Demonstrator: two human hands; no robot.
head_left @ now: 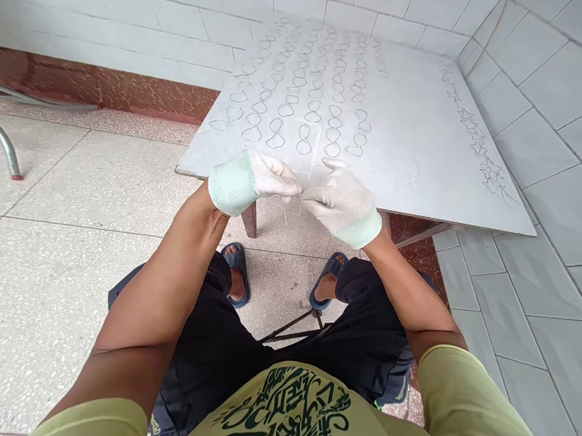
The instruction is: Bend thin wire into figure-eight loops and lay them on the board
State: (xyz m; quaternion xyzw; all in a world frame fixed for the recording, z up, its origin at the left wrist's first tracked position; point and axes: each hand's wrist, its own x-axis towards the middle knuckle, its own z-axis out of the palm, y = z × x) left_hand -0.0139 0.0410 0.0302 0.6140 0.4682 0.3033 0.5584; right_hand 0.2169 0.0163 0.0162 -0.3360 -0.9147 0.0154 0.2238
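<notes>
Both hands wear white work gloves with pale green cuffs and meet fingertip to fingertip at the table's front edge. My left hand point(274, 177) is closed in a pinch, and a thin pale thread or wire end point(285, 214) hangs just below it. My right hand point(342, 201) is also closed, its thumb and finger pinched against the left fingertips. Whatever lies between them is too small to make out. Just beyond the hands, wire figure-eight loops point(304, 140) lie in rows on the white tabletop point(401, 133).
Star-like wire shapes point(477, 141) run along the table's right side, beside the tiled wall point(555, 120). A wooden table leg point(249, 220) stands below the front edge. Curved metal tubing point(5, 142) is at far left. My sandalled feet point(237, 277) rest on the speckled floor.
</notes>
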